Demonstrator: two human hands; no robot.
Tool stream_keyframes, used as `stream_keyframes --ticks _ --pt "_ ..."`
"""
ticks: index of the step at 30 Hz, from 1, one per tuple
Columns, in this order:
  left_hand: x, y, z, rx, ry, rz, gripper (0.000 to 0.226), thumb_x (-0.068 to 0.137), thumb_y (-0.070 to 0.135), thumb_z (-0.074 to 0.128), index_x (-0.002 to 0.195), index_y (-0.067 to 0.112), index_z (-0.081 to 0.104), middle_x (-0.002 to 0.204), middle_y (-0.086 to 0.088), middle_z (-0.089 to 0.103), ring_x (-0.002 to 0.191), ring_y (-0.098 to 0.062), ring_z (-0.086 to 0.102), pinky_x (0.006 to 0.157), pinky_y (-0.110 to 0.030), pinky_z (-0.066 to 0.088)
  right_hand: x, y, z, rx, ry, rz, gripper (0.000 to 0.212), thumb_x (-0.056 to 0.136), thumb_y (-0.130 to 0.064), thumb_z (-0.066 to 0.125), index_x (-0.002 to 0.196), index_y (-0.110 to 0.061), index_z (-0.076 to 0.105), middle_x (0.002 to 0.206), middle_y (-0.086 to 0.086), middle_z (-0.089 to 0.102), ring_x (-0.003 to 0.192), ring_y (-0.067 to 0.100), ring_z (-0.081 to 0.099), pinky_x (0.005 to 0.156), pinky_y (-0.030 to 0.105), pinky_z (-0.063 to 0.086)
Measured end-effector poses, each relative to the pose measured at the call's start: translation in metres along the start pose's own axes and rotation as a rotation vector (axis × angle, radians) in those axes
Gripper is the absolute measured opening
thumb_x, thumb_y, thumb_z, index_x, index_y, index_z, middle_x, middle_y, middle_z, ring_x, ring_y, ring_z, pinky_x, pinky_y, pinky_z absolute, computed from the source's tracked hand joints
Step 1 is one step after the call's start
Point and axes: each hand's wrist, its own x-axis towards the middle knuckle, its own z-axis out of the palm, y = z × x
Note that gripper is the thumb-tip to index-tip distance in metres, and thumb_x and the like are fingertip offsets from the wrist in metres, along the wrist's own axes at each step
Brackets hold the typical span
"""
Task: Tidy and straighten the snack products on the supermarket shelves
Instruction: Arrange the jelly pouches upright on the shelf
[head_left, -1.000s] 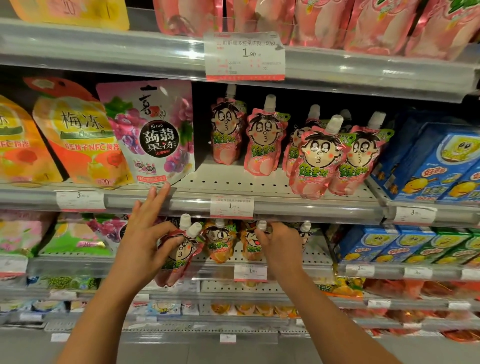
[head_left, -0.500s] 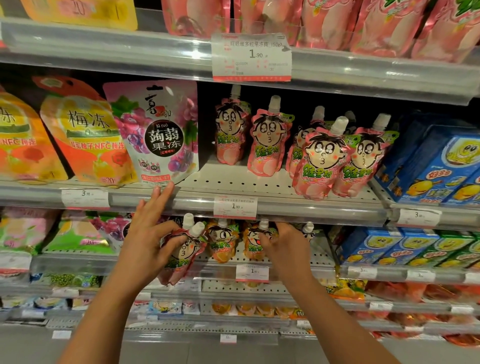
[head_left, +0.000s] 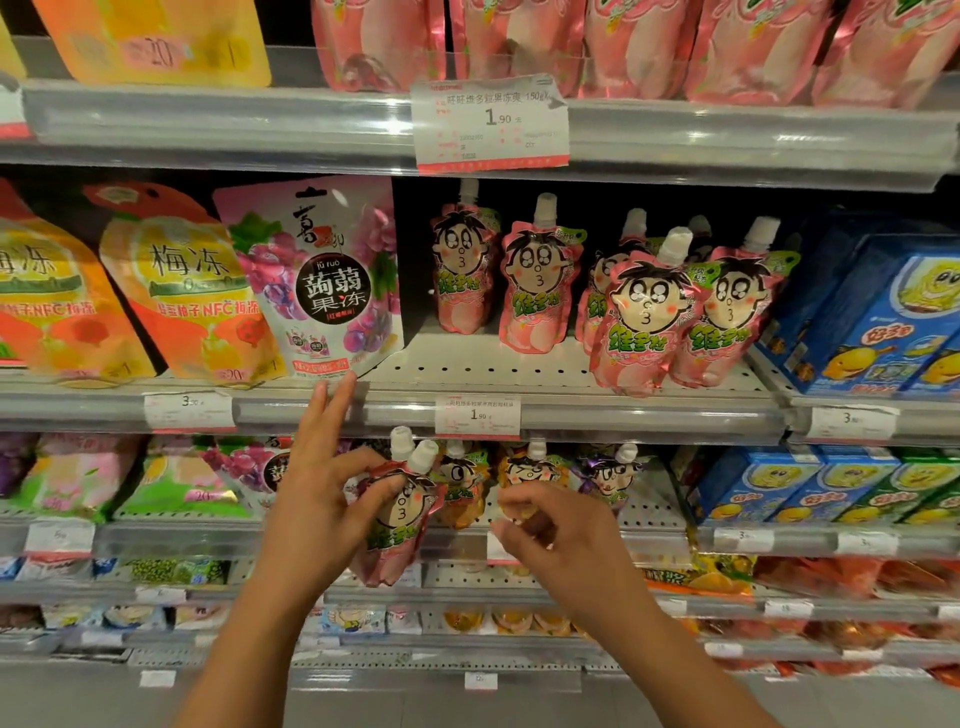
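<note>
A person faced supermarket shelves of jelly snacks, both bare arms reaching forward from the bottom of the view. The left hand (head_left: 317, 483) held two pink spouted jelly pouches (head_left: 397, 519) in front of the front edge of the lower shelf (head_left: 182, 538), the thumb pressed across the printed cartoon face while the index and middle fingers stretched straight up to the front rail of the middle shelf (head_left: 623, 413). The pouches' two white caps stood side by side just below that rail. The right hand (head_left: 558, 535) hovered just right of the pouches, its fingers loosely curled and its thumb near the fingertips, holding nothing that could be seen. Behind the hands, at the lower shelf's front edge, stood an orange spouted pouch (head_left: 462, 488), a yellow one (head_left: 530, 475) and a purple one (head_left: 608, 475). On the middle shelf, more pink cartoon-face pouches (head_left: 644, 312) stood toward the right, some leaning forward at the front edge and others upright further back. A purple grape jelly bag (head_left: 322, 280) and orange bags (head_left: 182, 280) stood at that shelf's left end, and blue cartons (head_left: 883, 322) at its right end. A price tag (head_left: 491, 124) reading 1.90 hung on the top shelf's front rail.
</note>
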Motion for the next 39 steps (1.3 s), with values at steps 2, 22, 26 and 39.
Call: stream_keyframes --ticks 2,22,26,39 --pt "-0.002 0.017 0.004 -0.023 0.008 -0.006 0.028 0.087 0.05 0.072 0.075 0.026 0.07 0.167 0.008 0.023 0.158 -0.019 0.003 0.12 -0.055 0.021 0.0 -0.012 -0.004 0.059 -0.036 0.017 0.031 0.089 -0.044 0.073 0.118 -0.036 0.069 0.089 -0.021 0.069 0.079 0.001 0.069 0.077 0.025 0.058" --pt "0.027 0.107 0.034 -0.362 -0.156 -0.059 0.007 0.083 0.033 0.079 0.077 0.035 0.075 0.088 0.018 0.073 0.078 -0.011 0.069 0.067 -0.022 0.051 0.012 -0.006 -0.067 0.054 0.18 -0.149 0.011 0.089 -0.029 0.076 0.082 -0.025 0.068 0.074 -0.023 0.053 0.064 0.006 0.05 0.057 0.015 0.035" --pt "0.036 0.113 0.033 -0.339 -0.153 -0.063 0.009 0.081 0.036 0.077 0.074 0.04 0.072 0.083 0.014 0.072 0.073 -0.014 0.067 0.064 -0.023 0.049 0.02 0.003 -0.071 0.03 0.226 -0.218 0.023 0.087 -0.047 0.067 0.085 -0.023 0.069 0.081 -0.016 0.059 0.08 0.011 0.054 0.068 0.03 0.044" --pt "0.024 0.1 0.013 -0.293 0.033 -0.164 0.015 0.084 0.036 0.071 0.069 0.036 0.068 0.071 0.008 0.07 0.067 -0.015 0.067 0.064 -0.032 0.051 0.086 -0.082 -0.1 0.076 0.129 -0.301 0.029 0.096 -0.028 0.065 0.124 -0.029 0.065 0.116 -0.016 0.059 0.086 0.001 0.064 0.077 0.022 0.056"
